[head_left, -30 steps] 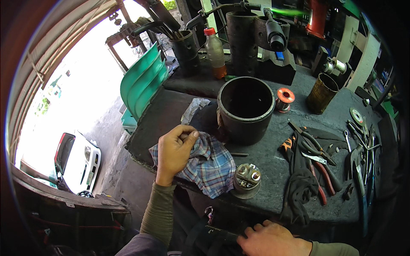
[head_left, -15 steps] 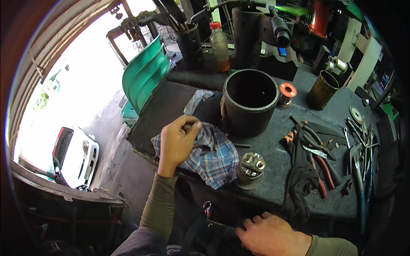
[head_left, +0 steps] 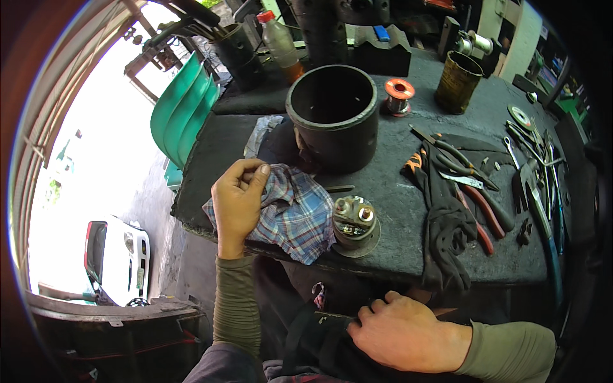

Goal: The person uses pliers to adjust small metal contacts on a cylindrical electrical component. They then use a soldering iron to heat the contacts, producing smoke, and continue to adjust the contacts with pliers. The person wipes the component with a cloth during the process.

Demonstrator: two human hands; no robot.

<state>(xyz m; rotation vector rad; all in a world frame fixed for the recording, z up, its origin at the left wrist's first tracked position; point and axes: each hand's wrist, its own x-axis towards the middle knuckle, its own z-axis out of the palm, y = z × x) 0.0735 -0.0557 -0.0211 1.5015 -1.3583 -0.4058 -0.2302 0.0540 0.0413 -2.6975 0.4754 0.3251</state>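
The plaid cloth [head_left: 299, 214], lying on the bench [head_left: 397, 226] beneath and right of the curled-closed left hand [head_left: 237, 201], its hold unconfirmed, appeared light, limp and best gathered by its folds; the right hand [head_left: 407, 333] bent inward, grip indeterminable

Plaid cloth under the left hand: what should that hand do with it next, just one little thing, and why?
Maybe the left hand should gather the plaid cloth a little to the left. The hand is right at the cloth, and the cloth's right edge lies close beside the metal part with two bolts, so it might catch there.
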